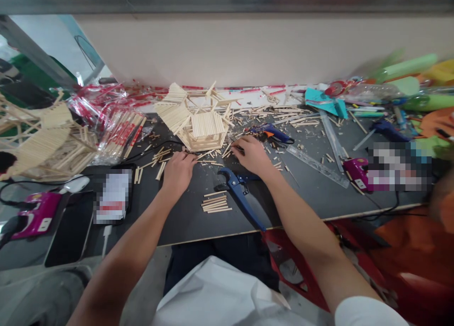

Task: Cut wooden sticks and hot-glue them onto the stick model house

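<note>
In the middle of the dark worktop (pixel 191 229), the wooden model (pixel 207 124) sits before both hands, its slatted roof panels leaning outward above a stick-built base. The left hand (pixel 178 175) is just beside the base on the near left, palm down, its fingers bent and close together; whether they pinch anything I cannot tell. The right hand (pixel 252 153) is near the base on the other side, fingers curled inward toward some short sticks; its grip is also unclear. A blue cutter (pixel 243 205) lies below the right hand, with a small group of cut sticks (pixel 216 203) to its left. Beyond the right hand rests a blue and orange glue gun (pixel 282 134), and a clear ruler (pixel 317 167) lies to the right among scattered scraps. On the left are wrapped chopsticks (pixel 118 132), a second wooden structure (pixel 53 149), a lit phone (pixel 112 198) and a purple power strip (pixel 39 212).
</note>
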A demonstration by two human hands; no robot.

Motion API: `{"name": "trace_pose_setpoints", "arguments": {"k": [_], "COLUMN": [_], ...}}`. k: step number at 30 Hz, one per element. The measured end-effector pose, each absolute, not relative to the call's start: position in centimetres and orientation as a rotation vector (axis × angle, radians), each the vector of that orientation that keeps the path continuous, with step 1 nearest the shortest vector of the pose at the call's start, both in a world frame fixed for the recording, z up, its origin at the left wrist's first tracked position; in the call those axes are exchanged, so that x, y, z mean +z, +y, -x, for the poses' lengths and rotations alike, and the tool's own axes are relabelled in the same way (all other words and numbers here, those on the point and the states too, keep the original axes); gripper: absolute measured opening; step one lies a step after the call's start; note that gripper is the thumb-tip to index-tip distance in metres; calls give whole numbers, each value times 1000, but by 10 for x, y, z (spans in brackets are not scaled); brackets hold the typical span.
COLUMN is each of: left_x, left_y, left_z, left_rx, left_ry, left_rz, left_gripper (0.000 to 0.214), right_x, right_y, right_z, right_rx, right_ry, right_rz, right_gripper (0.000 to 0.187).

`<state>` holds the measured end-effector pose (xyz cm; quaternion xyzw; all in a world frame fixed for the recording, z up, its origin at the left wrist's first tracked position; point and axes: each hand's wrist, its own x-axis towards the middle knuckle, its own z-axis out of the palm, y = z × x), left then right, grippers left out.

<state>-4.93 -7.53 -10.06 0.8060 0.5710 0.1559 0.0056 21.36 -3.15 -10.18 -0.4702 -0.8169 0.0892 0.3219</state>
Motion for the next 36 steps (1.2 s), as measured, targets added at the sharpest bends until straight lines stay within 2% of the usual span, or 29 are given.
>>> {"name": "trace_pose_setpoints", "arguments": {"k": [15, 23, 36], "left_x": [-93, -95, -84], "left_y": [-77, -75, -82], "left_z": [48, 49, 42], "left_rx": [293, 350, 224], "left_ry": [1885, 1850, 1851], "left_rz": [-2613, -2592, -2778], "left_gripper": [35, 33, 35], "right_x": [-100, -99, -101], "right_y": [-36, -36, -35], "right_z": [-209, -209, -208], "right_rx": [314, 314, 291], "right_ry": [-2225, -2244, -2283], "right_rz": [1197, 1184, 1176], "right_gripper": [17, 17, 17]}}
